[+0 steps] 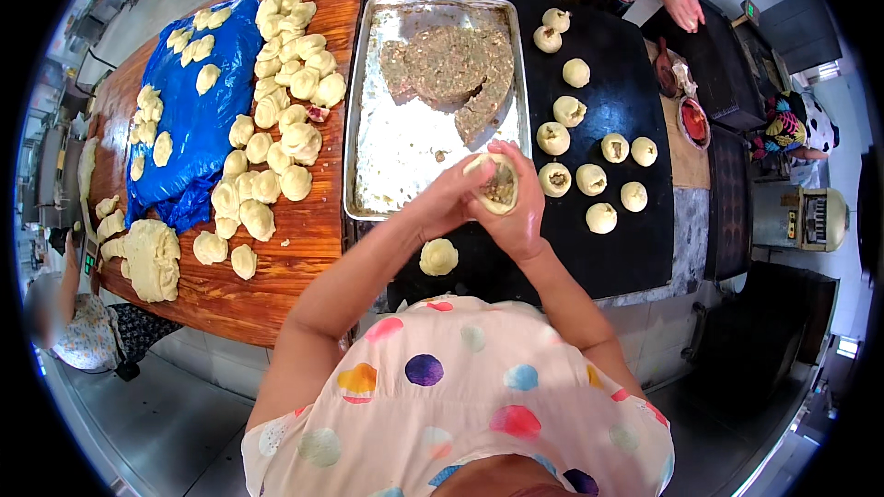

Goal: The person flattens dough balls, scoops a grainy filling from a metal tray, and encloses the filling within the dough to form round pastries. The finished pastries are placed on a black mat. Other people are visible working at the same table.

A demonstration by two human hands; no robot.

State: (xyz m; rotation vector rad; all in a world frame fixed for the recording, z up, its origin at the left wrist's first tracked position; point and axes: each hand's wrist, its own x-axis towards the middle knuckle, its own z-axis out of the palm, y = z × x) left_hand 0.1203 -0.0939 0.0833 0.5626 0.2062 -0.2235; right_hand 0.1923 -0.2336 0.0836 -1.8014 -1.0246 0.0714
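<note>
Between my two hands is a round of dough, cupped into a bowl shape with brown minced filling showing inside. My left hand grips its left side, and my right hand wraps round the right side. Just beyond them lies a metal tray with a mound of minced filling, one slab of it split off at the right. A flattened piece of dough rests on the black surface near my left wrist. To the right sit several filled dough balls, some with filling visible at the top.
Many dough pieces crowd the wooden table at left, beside a blue plastic sheet and a larger dough lump. Another person's hands are at the far right, near a bowl with red contents. A person stands at left.
</note>
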